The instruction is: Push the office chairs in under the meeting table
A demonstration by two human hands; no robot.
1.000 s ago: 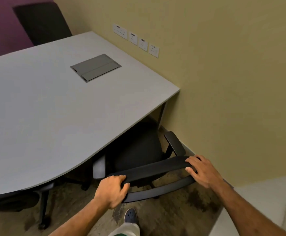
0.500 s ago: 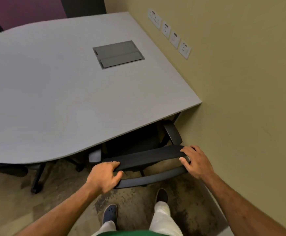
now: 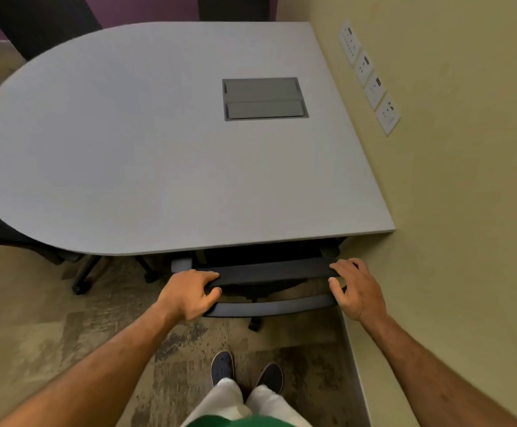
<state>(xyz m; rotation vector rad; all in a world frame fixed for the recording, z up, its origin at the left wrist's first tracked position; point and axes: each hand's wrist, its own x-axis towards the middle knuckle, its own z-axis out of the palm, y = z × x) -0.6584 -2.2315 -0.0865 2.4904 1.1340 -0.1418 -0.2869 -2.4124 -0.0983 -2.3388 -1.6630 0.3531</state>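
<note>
Both hands on the chair (image 3: 266, 269) backrest, left hand (image 3: 189, 292) curled tight around its left end, right hand (image 3: 357, 288) looser over the right end. Now pushed farther in than a second ago, seat hidden beneath the grey table (image 3: 158, 155); this chair likely nearly done. Beige wall (image 3: 466, 180) with sockets (image 3: 371, 78) close on the right, mottled carpet (image 3: 51, 318) below, another chair's base (image 3: 81, 272) at left.

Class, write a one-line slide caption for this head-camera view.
Both hands, left hand and right hand, grip the chair backrest at the meeting table.
</note>
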